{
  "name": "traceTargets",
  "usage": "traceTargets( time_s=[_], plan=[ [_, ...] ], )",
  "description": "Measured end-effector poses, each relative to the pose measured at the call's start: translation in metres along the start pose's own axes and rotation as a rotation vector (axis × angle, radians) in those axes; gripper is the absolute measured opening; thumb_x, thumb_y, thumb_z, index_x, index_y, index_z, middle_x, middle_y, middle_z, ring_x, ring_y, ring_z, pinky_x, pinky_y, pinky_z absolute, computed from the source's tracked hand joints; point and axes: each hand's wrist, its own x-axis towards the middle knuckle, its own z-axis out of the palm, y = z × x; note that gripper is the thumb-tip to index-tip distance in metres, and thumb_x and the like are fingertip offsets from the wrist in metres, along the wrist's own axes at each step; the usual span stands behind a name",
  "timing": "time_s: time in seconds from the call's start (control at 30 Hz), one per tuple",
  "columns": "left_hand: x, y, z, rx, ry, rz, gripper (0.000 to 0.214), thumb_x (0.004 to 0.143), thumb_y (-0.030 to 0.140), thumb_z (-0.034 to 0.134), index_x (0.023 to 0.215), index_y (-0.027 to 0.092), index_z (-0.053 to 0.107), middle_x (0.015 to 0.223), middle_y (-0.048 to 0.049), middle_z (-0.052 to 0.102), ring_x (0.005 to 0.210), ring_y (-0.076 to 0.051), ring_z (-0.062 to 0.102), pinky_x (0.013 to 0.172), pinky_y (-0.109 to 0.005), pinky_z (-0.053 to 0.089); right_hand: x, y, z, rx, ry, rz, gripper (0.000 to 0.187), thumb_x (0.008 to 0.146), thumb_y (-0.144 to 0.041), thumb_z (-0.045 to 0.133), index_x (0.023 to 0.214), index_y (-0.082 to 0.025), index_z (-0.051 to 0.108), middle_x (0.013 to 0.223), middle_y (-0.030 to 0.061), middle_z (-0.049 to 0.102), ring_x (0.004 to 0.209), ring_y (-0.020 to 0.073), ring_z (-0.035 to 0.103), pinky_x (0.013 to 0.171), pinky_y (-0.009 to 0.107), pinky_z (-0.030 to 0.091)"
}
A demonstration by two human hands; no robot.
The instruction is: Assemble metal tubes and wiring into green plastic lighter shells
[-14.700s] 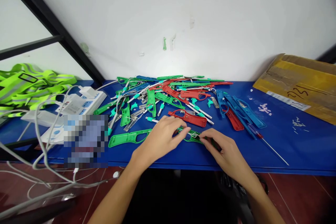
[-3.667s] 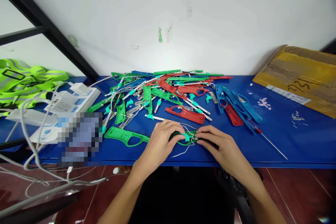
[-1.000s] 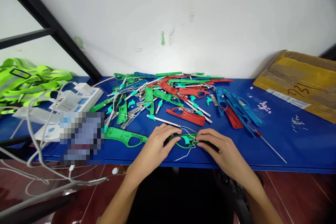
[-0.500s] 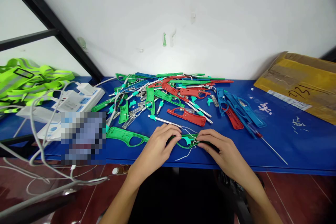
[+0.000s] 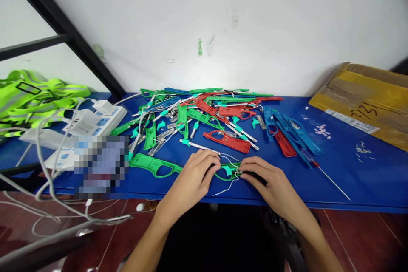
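A green plastic handle shell [image 5: 228, 171] with a teal trigger piece and thin white wire lies near the front edge of the blue table [image 5: 334, 178]. My left hand [image 5: 194, 174] pinches its left end with curled fingers. My right hand [image 5: 267, 178] presses and grips its right end, fingers closed over it. Another green shell [image 5: 153, 165] lies just left of my left hand, and a red shell [image 5: 228, 141] lies just behind both hands.
A heap of green, red and blue shells and metal rods [image 5: 204, 112] fills the table's middle back. Blue shells [image 5: 293, 134] and a screwdriver [image 5: 321, 171] lie right. A cardboard box [image 5: 366, 102] is far right; power strips [image 5: 92, 121], cables and neon vests [image 5: 35, 97] sit left.
Both hands have stayed on the green shell; a teal trigger piece and a loose white wire have appeared in it since the earliest frame. Over the last second, only slight finger shifts.
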Motion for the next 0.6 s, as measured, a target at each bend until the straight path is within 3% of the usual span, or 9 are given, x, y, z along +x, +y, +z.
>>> traceTargets(
  time_s=[0.33, 0.6],
  plan=[
    [0.0042, -0.0028, 0.0014, -0.047, -0.016, -0.002, 0.016, 0.114, 0.018, 0.056, 0.103, 0.023, 0.066, 0.117, -0.0021, 0.076, 0.113, -0.021, 0.068, 0.101, -0.037, 0.045, -0.0001, -0.0002, 0.0007, -0.023, -0.004, -0.004, 0.013, 0.109, -0.027, 0.065, 0.11, -0.027, 0.078, 0.118, 0.0055, 0.079, 0.106, 0.022, 0.078, 0.099, 0.033, 0.063],
    [0.0023, -0.0062, 0.0043, -0.091, 0.038, 0.005, 0.014, 0.113, 0.019, 0.061, 0.103, 0.023, 0.07, 0.113, -0.0016, 0.078, 0.11, -0.021, 0.069, 0.102, -0.037, 0.047, 0.0004, 0.0, 0.0013, -0.019, -0.002, -0.014, 0.013, 0.11, -0.027, 0.064, 0.111, -0.026, 0.077, 0.118, 0.0056, 0.078, 0.107, 0.0218, 0.078, 0.099, 0.033, 0.063]
  ],
)
